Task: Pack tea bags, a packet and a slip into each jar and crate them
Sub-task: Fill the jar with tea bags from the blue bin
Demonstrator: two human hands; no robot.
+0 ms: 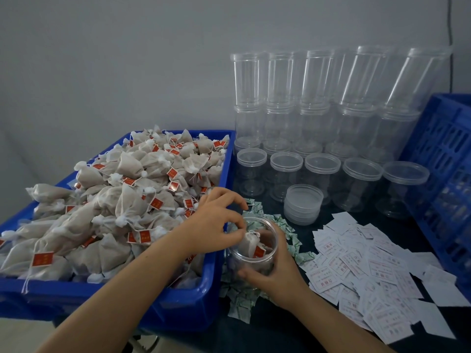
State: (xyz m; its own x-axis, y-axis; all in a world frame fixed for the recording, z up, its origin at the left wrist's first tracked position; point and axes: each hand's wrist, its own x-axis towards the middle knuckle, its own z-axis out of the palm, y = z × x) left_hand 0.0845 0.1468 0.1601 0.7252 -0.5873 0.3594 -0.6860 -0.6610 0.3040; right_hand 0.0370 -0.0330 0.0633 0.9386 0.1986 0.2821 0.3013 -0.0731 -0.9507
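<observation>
A clear open jar (265, 259) stands on the dark table in front of me, with at least one tea bag (251, 247) with a red tag inside. My right hand (274, 273) grips the jar around its side. My left hand (214, 222) hovers over the jar's mouth, its fingertips pinching the tea bag's top at the rim. A blue bin (188, 299) heaped with tea bags (119, 200) sits to the left. Small green-printed packets (295, 247) lie around the jar. White slips (362, 271) with red print are spread to the right.
Empty lidded jars (322, 174) stand in rows and stacks at the back. A short stack of clear lids (303, 202) sits behind the packets. A blue slatted crate (448, 159) leans at the right edge. A grey wall is behind.
</observation>
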